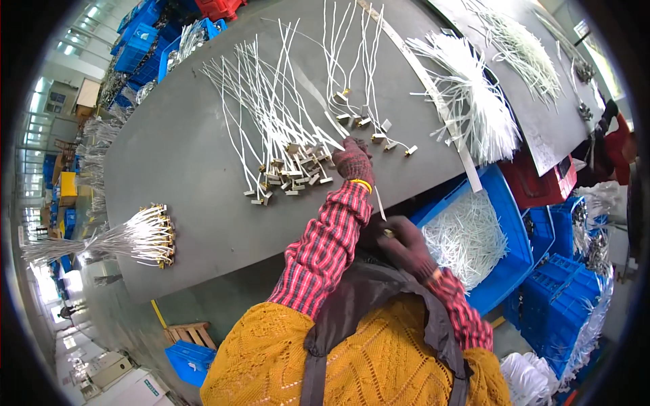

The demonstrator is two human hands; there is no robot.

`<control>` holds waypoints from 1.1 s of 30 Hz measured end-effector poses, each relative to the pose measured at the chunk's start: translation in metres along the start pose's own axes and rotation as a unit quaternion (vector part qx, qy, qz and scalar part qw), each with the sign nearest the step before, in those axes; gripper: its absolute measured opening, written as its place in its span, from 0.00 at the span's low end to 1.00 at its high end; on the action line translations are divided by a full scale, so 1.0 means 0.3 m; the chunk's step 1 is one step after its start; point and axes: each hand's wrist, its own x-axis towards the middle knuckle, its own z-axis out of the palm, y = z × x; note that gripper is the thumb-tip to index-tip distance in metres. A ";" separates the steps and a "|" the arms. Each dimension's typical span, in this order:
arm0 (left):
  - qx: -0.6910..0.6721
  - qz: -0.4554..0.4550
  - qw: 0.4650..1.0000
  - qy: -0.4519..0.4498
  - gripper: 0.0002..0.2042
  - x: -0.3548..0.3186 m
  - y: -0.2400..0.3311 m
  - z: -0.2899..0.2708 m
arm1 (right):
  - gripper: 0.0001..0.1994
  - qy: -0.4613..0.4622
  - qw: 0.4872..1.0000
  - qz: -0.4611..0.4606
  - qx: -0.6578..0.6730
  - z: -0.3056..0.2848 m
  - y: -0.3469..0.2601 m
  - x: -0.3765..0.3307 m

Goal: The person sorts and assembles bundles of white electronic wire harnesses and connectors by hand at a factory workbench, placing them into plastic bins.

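My left hand (353, 160), in a dark red knit glove, is closed at the table's near edge with a thin white strip at its fingertips. Below it, a white cable (379, 201) runs down toward my right hand (408, 249). That hand, in a dark glove, pinches the lower end, where a small brass-coloured piece (388, 233) shows. Left of my left hand lies a heap of white cables (271, 115) with small metal connectors (296, 169). Several more cables (371, 61) with metal ends lie just beyond it.
A long flat ruler-like strip (433, 88) crosses the grey table (203, 196). Right of it lies a bundle of white strands (477, 101). A blue bin (523, 254) of short white pieces stands by my right arm. A tied cable bundle (128, 238) overhangs the left edge.
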 end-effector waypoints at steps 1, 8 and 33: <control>-0.015 -0.019 1.000 0.014 0.14 0.007 -0.022 -0.003 | 0.11 0.035 0.990 0.080 0.112 -0.021 0.011 -0.088; -0.137 0.021 0.973 -0.184 0.11 0.047 -0.113 -0.082 | 0.11 0.270 0.901 0.340 -0.018 -0.353 0.384 -0.780; 0.008 0.073 0.932 -0.354 0.15 -0.082 -0.042 -0.328 | 0.32 0.092 0.995 0.027 0.019 -0.011 0.119 0.098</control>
